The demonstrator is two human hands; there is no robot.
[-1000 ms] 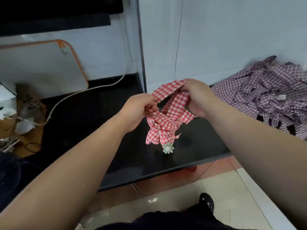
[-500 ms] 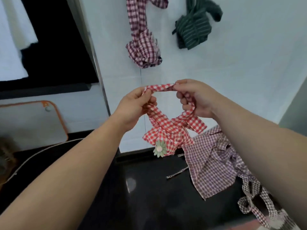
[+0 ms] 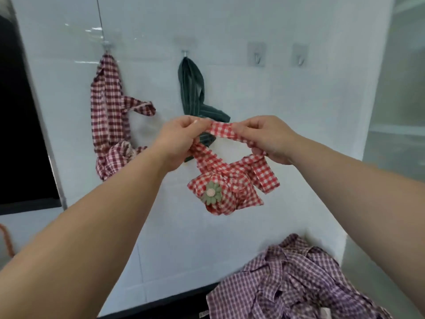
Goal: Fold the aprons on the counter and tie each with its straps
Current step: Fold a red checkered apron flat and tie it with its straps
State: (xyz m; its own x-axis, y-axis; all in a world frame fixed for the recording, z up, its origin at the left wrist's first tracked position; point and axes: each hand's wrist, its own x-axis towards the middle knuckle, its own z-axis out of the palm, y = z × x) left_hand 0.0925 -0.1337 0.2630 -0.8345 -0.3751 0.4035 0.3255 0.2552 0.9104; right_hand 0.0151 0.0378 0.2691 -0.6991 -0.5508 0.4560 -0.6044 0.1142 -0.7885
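Note:
A red-and-white checked apron (image 3: pixel 227 192), folded into a small tied bundle with a green flower on it, hangs in the air in front of the white tiled wall. My left hand (image 3: pixel 177 139) and my right hand (image 3: pixel 264 139) each pinch its strap loop (image 3: pixel 222 130) and hold it stretched between them at chest height. A purple checked apron (image 3: pixel 296 284) lies crumpled on the black counter (image 3: pixel 161 307) at the lower right.
A dark red checked apron bundle (image 3: pixel 108 120) and a dark green striped one (image 3: pixel 195 93) hang from wall hooks. Two bare metal hooks (image 3: pixel 257 56) (image 3: pixel 300 57) sit to their right. A dark opening lies at the far left.
Both hands have lifted the red bundle from above the counter up toward the wall hooks, and my view has tilted upward with it.

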